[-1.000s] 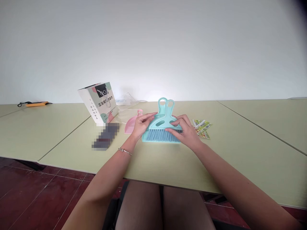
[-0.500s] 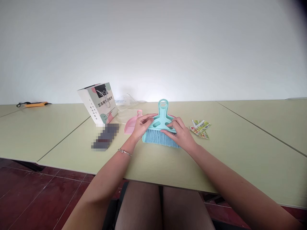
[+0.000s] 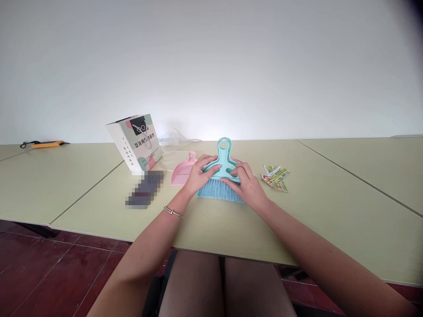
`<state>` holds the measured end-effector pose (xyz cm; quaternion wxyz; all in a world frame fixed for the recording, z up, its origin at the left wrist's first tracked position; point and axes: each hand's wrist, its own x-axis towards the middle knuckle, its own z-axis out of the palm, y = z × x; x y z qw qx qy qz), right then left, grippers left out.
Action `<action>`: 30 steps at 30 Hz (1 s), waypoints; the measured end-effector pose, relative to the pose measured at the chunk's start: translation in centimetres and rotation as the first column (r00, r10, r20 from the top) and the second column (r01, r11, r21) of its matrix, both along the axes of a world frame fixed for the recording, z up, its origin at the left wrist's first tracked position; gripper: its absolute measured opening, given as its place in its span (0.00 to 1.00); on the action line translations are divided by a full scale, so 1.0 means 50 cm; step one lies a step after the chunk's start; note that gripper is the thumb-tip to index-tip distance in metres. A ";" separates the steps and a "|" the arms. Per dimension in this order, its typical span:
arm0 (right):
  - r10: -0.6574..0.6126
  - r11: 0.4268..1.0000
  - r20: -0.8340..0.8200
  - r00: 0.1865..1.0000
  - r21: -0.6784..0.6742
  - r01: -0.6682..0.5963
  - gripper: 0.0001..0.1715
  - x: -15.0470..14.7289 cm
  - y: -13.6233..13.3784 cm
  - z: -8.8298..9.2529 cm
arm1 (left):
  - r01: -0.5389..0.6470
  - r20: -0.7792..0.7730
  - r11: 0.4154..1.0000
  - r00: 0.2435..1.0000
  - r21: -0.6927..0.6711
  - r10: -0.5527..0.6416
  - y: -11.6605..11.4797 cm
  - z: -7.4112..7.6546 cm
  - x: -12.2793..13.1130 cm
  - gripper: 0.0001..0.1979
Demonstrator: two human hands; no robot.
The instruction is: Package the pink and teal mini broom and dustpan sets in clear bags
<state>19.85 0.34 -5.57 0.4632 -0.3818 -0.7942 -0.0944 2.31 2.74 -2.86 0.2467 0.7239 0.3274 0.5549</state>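
Observation:
A turquoise hand brush (image 3: 224, 155) with blue bristles (image 3: 220, 190) is upright before me, its looped handle pointing away and its bristles toward me. My left hand (image 3: 201, 174) grips its left side, thumb across the front and fingers behind the upper edge. On the opposite side my right hand (image 3: 249, 182) pinches the brush, thumb at the lower rim above the bristles and fingers bent over the right oval recess. A pink edge shows behind the brush; what it belongs to is mostly hidden. Left of my left hand lies a pink dustpan (image 3: 181, 173).
A printed paper bag (image 3: 142, 143) stands at the back left, with clear plastic wrapping (image 3: 175, 138) beside it. A blurred-out dark object (image 3: 145, 189) lies nearer. Several green packets (image 3: 276, 177) lie to the right. An orange device with a black cord (image 3: 48, 144) sits far left.
My left thumb has slid right across the front of the brush, and the left hand has shifted slightly. The brush has tilted a little; my right hand keeps nearly the same hold.

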 end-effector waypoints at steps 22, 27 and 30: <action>0.046 0.769 -0.436 0.899 -0.559 -0.310 0.26 0.025 0.013 0.022 | -0.125 -0.061 0.988 0.991 -0.092 0.119 -0.003 0.003 -0.005 0.12; 0.008 0.691 -0.442 0.897 -0.645 -0.325 0.26 0.020 0.001 0.038 | -0.153 -0.254 0.985 0.959 -0.078 0.128 -0.014 0.017 -0.013 0.11; -0.014 0.669 -0.439 0.899 -0.672 -0.318 0.26 0.014 -0.005 0.040 | -0.149 -0.321 0.976 0.943 -0.156 0.092 -0.021 0.031 -0.018 0.11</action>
